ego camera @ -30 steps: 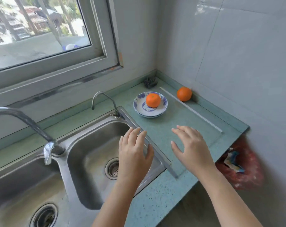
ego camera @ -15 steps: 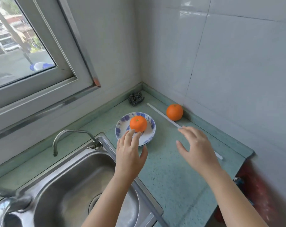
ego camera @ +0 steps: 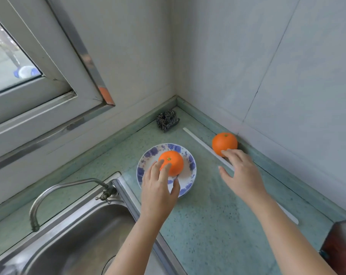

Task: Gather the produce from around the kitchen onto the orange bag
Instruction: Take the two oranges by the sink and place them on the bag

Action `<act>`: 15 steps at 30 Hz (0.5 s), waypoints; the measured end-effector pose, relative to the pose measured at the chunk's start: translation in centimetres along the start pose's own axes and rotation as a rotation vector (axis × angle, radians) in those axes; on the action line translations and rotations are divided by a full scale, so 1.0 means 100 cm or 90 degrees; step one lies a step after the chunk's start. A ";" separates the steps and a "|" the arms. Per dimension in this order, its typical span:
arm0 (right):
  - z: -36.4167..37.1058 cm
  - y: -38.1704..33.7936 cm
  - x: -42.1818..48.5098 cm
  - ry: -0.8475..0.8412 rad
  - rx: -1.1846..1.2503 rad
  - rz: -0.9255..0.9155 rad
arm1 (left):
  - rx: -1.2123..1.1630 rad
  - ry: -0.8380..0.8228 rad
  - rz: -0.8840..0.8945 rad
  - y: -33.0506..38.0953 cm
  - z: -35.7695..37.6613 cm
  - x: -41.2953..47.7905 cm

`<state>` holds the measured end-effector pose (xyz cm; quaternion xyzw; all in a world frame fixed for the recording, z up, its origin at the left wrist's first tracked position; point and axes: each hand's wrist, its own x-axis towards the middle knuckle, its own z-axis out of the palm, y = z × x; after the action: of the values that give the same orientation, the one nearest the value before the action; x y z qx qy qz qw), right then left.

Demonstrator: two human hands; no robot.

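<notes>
One orange [ego camera: 173, 161] lies in a blue-and-white patterned dish [ego camera: 190, 175] on the green counter. My left hand [ego camera: 158, 187] is spread over its near side, fingertips touching the fruit but not closed around it. A second orange [ego camera: 224, 142] rests against the right wall's raised edge. My right hand [ego camera: 241, 173] is open just in front of it, fingertips at its near side. The orange bag is out of view.
A long white strip [ego camera: 198, 141] runs along the counter in front of the second orange and passes under my right hand. A dark scouring pad [ego camera: 167, 121] sits in the corner. The steel sink [ego camera: 75, 241] and its tap [ego camera: 69, 187] lie to the left, a window above.
Both hands have moved forward toward the corner. The left hand has reached the orange in the dish, the right hand has reached the orange by the wall. The view has closed in.
</notes>
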<state>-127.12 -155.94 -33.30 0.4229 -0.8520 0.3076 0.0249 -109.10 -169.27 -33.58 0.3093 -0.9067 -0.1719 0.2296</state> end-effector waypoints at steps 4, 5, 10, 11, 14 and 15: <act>0.011 0.009 0.021 0.009 0.001 0.007 | -0.010 -0.003 -0.016 -0.005 0.010 0.010; 0.014 0.011 0.026 0.015 0.000 0.006 | -0.010 -0.003 -0.021 -0.006 0.012 0.013; 0.025 0.019 0.048 0.029 -0.022 0.012 | -0.006 0.001 -0.036 -0.013 0.024 0.030; 0.028 0.020 0.051 0.026 -0.029 0.013 | -0.011 0.001 -0.041 -0.014 0.026 0.033; 0.036 0.025 0.056 0.018 -0.053 0.010 | -0.022 -0.006 -0.062 -0.016 0.030 0.040; 0.038 0.026 0.057 0.014 -0.060 0.009 | -0.024 -0.008 -0.063 -0.016 0.032 0.042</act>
<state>-131.87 -160.87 -36.00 0.4118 -0.8683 0.2717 0.0518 -112.95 -172.63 -35.69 0.3488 -0.8882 -0.2017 0.2209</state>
